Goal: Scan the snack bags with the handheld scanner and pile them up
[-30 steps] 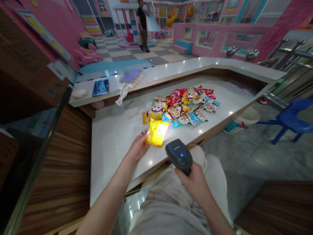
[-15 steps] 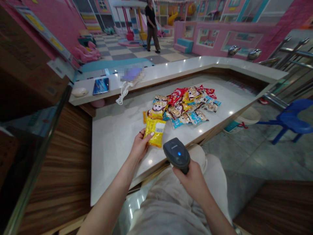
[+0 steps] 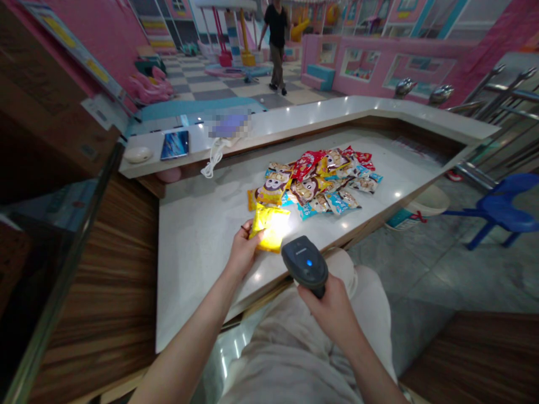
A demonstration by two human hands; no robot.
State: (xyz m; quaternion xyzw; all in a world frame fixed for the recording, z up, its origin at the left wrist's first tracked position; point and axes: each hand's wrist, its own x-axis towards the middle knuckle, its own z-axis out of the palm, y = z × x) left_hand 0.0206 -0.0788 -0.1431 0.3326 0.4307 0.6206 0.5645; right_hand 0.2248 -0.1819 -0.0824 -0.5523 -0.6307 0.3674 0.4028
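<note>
Packet [image 3: 269, 227], just before pile [image 3: 311, 185]: our left hand [image 3: 243, 251], fingers clamped on its edge; scanner [image 3: 304, 261]: our right hand [image 3: 332, 303], fingers wrapped round handle; we'd best keep lit face flat

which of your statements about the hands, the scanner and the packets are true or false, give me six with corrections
1. The right hand holds a dark scanner. True.
2. The left hand holds nothing. False: it grips a yellow packet.
3. A blue light glows on the scanner. True.
4. The pile of packets lies on the floor. False: it lies on the white counter.
5. Part of the yellow packet is brightly lit. True.
6. The blue chair stands on the counter. False: it stands on the floor.
</note>
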